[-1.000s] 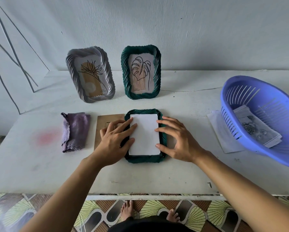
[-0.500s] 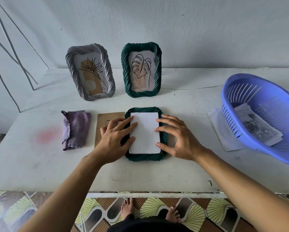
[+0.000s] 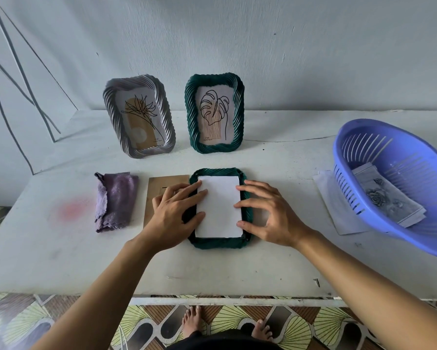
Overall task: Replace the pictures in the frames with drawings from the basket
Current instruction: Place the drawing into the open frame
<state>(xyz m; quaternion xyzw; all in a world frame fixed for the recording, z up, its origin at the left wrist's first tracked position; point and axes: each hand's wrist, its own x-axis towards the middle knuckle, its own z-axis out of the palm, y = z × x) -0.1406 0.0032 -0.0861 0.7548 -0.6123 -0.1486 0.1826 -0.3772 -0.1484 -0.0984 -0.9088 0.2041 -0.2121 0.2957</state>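
Note:
A dark green frame (image 3: 220,242) lies face down in the middle of the white table (image 3: 212,271). A white sheet (image 3: 218,205), blank side up, fills its opening. My left hand (image 3: 175,213) rests on the frame's left edge, fingertips on the sheet. My right hand (image 3: 270,213) presses the sheet's right edge with spread fingers. A brown backing board (image 3: 161,184) lies left of the frame, partly under my left hand. A blue basket (image 3: 399,183) at the right holds grey rose drawings (image 3: 386,198).
Two frames stand at the back against the wall: a grey one (image 3: 139,120) with a flower picture and a green one (image 3: 215,113) with a leaf picture. A purple cloth (image 3: 115,202) lies at the left. White paper (image 3: 336,205) lies under the basket's edge.
Both hands stay on the sheet in the lying frame with hardly any shift. The view has tilted slightly, so everything sits a little higher.

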